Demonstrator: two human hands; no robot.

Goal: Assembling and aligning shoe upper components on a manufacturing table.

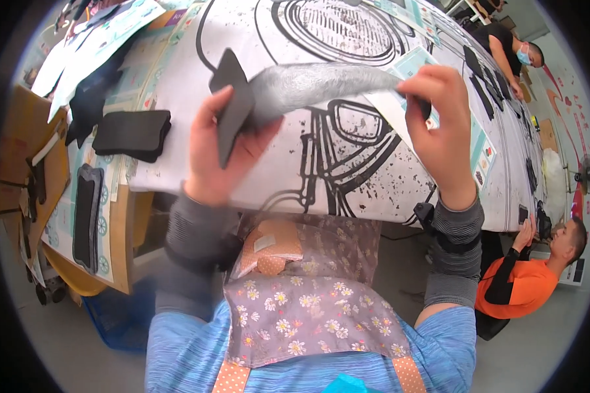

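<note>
My left hand (210, 164) grips a flat, dark grey pad (235, 98) on edge, thumb on one face and fingers on the other. From the pad a silvery, crinkled, see-through sheet (324, 84), like a plastic film, stretches across to the right, narrowing to a point. Its narrow end is pinched between the thumb and fingers of my right hand (447, 124). Something dark shows just under those right fingertips; I cannot make out what it is. Both hands are held above the table (262, 177), which has a white cover with black line drawings.
Dark pads lie stacked at the left (132, 134), with another pile (88, 216) nearer me. Cardboard boxes (23, 147) stand at far left. A printed sheet (482, 154) lies beyond my right hand. One person (524, 268) in orange sits at right; another (501, 49), masked, works farther off.
</note>
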